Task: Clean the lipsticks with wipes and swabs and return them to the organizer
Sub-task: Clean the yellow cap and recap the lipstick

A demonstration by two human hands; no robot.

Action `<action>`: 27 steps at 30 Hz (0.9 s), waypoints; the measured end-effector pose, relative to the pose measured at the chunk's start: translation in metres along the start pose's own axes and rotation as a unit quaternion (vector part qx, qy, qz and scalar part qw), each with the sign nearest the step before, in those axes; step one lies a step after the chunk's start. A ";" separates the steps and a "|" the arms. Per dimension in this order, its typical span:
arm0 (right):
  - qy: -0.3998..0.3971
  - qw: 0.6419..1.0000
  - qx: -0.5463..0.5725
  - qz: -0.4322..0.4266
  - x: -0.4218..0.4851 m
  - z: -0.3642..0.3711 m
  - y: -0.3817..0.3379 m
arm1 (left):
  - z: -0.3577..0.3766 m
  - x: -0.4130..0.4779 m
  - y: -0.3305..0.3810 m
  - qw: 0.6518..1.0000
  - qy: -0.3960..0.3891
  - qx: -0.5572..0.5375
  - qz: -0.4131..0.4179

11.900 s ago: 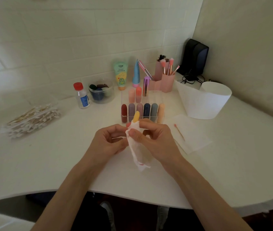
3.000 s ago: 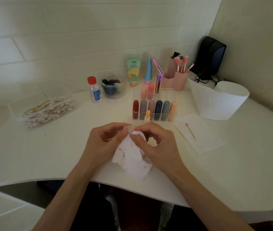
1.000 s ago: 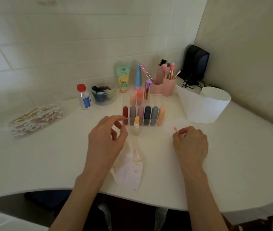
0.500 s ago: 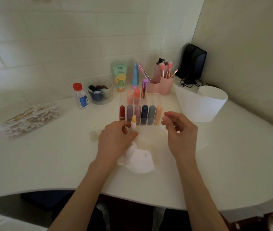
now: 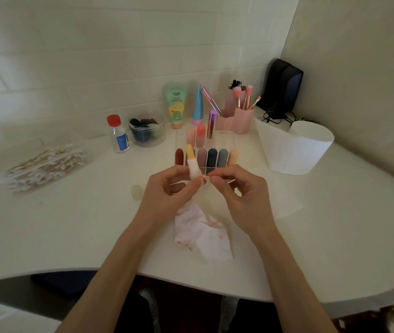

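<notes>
Currently the left hand (image 5: 167, 192) is pinching the lipstick (image 5: 192, 163) upright, just before the organizer (image 5: 227, 143). The right hand (image 5: 236, 192) is pinching a swab (image 5: 204, 175) crosswise, pink end meeting the tube's lower part (contact partly hidden).

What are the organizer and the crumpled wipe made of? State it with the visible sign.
Organizer: apparently clear, glossy hard plastic; lipsticks show through its walls. Crumpled wipe: seemingly thin, matte nonwoven or paper; it wrinkles softly and carries pink stains.

Dim, soft, even light; wide-angle bending at edges, lower corners blurred.
</notes>
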State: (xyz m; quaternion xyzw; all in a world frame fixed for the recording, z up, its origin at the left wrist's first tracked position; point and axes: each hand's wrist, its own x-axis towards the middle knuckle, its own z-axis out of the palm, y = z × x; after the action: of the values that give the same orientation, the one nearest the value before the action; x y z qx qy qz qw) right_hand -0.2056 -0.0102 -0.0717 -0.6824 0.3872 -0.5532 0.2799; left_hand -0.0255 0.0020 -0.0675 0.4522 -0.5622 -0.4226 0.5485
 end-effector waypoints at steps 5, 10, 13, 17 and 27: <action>0.014 1.000 -0.003 -0.008 0.000 0.000 0.001 | -0.001 -0.003 0.000 0.999 -0.035 -0.013 0.006; -0.007 1.000 0.019 0.010 0.000 0.000 0.002 | 0.000 -0.003 -0.001 0.999 -0.042 -0.006 0.015; -0.017 0.999 0.026 0.017 0.000 0.000 0.004 | -0.002 -0.004 -0.003 0.999 -0.049 -0.012 0.019; -0.025 0.999 0.023 0.032 -0.001 0.001 0.006 | -0.005 -0.002 -0.010 0.997 -0.064 -0.012 0.029; -0.036 0.998 0.036 0.029 0.000 -0.001 0.009 | -0.003 -0.002 -0.008 0.997 -0.064 -0.029 0.026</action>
State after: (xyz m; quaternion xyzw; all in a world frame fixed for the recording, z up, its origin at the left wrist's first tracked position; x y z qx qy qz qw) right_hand -0.2081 -0.0145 -0.0787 -0.6795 0.3766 -0.5338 0.3339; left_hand -0.0222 0.0020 -0.0754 0.3933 -0.5950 -0.4524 0.5353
